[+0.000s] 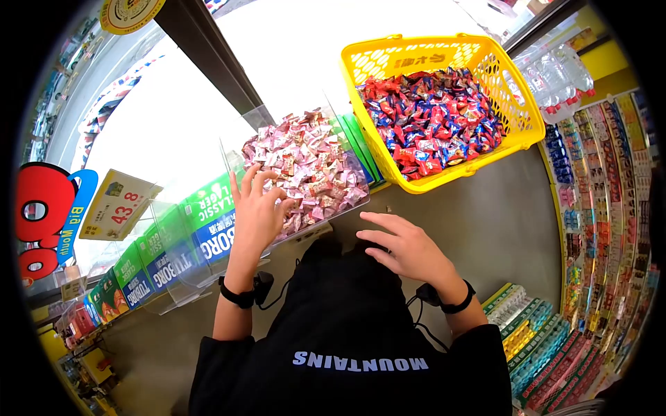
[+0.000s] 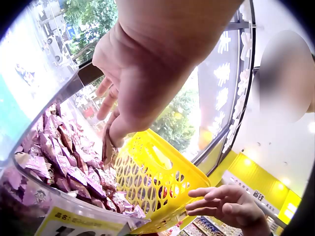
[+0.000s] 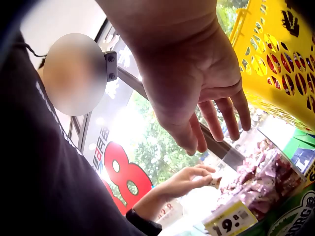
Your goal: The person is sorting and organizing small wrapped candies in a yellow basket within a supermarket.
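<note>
My left hand (image 1: 258,211) reaches over the left side of a clear plastic bin (image 1: 327,216) heaped with small pink-wrapped candies (image 1: 305,152). Between its thumb and fingers it pinches a wrapped candy (image 3: 215,182), which also shows at the fingertips in the left wrist view; the palm hides part of it. The right hand (image 1: 409,248) hangs in the air just off the bin's near right corner, its fingers spread and loosely straight, holding nothing. Behind it, a yellow basket (image 1: 444,182) holds many red and blue wrapped candies (image 1: 430,121).
Green and blue beer cartons (image 1: 215,225) line up under and left of the bin. A yellow price card (image 3: 230,220) is on the bin's front. Water bottles (image 1: 555,80) stand beyond the basket. Packed shelves (image 1: 596,208) run along the right, with a low snack display (image 1: 534,340) at lower right.
</note>
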